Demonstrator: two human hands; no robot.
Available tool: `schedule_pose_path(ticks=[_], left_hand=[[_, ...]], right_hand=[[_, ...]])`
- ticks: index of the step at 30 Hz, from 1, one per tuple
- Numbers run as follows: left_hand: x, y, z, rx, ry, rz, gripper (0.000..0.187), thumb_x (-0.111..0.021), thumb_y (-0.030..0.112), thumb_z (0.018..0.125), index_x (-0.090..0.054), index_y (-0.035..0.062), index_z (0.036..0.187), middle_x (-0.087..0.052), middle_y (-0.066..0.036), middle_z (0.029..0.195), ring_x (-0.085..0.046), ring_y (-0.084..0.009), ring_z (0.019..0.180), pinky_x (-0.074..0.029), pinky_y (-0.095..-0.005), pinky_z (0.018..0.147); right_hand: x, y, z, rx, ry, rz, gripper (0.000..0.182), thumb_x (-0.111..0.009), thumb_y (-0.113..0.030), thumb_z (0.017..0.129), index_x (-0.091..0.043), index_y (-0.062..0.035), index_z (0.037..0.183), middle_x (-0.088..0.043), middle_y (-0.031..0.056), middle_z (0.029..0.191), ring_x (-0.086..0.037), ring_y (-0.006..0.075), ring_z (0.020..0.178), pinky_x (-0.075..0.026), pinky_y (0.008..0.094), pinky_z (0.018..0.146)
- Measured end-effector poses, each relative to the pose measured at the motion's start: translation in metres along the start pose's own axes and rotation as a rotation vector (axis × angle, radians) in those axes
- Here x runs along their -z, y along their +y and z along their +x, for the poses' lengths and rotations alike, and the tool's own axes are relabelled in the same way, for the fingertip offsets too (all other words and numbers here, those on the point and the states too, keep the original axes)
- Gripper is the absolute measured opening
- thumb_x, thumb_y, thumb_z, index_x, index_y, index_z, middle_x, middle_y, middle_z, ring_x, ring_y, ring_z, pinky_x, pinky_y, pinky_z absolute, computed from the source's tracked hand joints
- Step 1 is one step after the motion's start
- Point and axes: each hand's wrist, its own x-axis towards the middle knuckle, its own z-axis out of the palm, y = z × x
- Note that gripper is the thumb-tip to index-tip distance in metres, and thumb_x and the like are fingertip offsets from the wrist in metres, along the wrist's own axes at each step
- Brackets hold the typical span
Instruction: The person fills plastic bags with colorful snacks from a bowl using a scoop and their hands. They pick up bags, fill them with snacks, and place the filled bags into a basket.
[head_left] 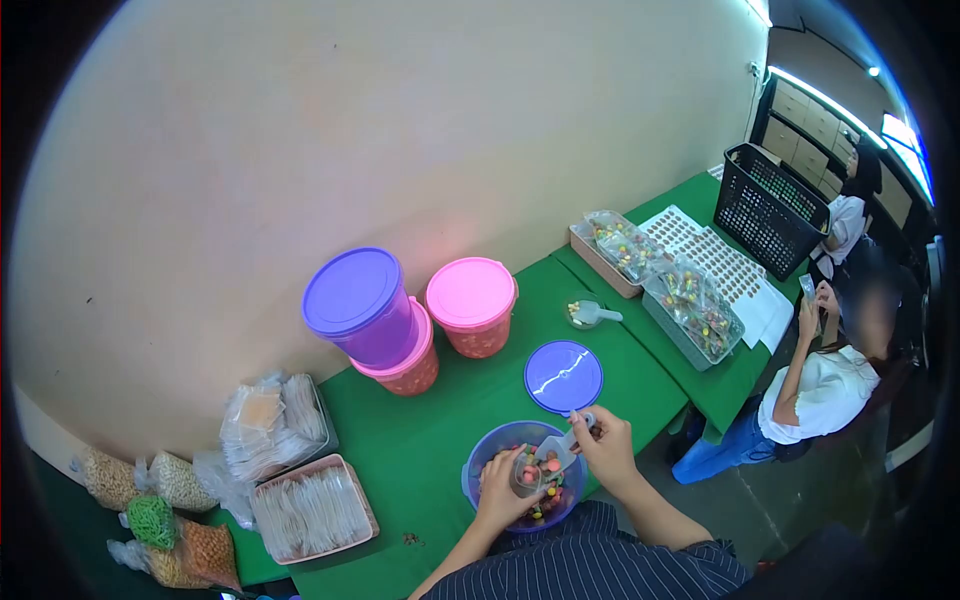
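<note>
Over a purple bucket (471, 476) of colourful small candies (552, 505), my left hand (498, 492) is closed around a small clear cup (526, 472) with some candies in it. My right hand (606, 446) grips the handle of a translucent scoop (556, 452), whose bowl carries candies and tilts down at the cup's rim. Just behind the bucket lies a round purple lid (563, 376). Farther back, a second scoop (597, 313) rests in a small clear bowl (577, 316) holding pale pieces.
Lidded pink and purple buckets (472, 295) stand by the wall. Trays of flat packets (312, 508) and bags of snacks (205, 550) lie left. Baskets of bagged candies (694, 310), sticker sheets (715, 262) and a black crate (765, 215) stand right, near a seated person (820, 390) and another behind.
</note>
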Motion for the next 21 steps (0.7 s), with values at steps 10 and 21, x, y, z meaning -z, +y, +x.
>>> schedule_pose_path(ticks=[10,21], left_hand=[[0.003,0.003,0.0,0.12,0.145,-0.025,0.081,-0.086,0.023,0.061,-0.048,0.0115,0.131,-0.032,-0.018,0.13,-0.05,-0.0334,0.109,-0.046,-0.0429,0.094],[0.002,-0.004,-0.008,0.228,0.418,-0.118,0.065,-0.072,0.017,0.078,-0.041,0.0047,0.134,-0.032,-0.017,0.124,-0.042,-0.0314,0.115,-0.038,-0.0418,0.099]], right_hand=[[0.0,-0.007,0.005,0.307,0.248,-0.156,0.018,-0.058,-0.015,0.094,-0.061,0.0025,0.092,-0.061,0.0082,0.066,-0.062,0.0135,0.06,-0.047,0.0267,0.055],[-0.032,0.092,-0.015,0.114,-0.745,-0.626,0.018,-0.058,-0.017,0.087,-0.063,-0.0016,0.096,-0.065,0.0199,0.083,-0.063,0.0362,0.075,-0.049,0.0441,0.069]])
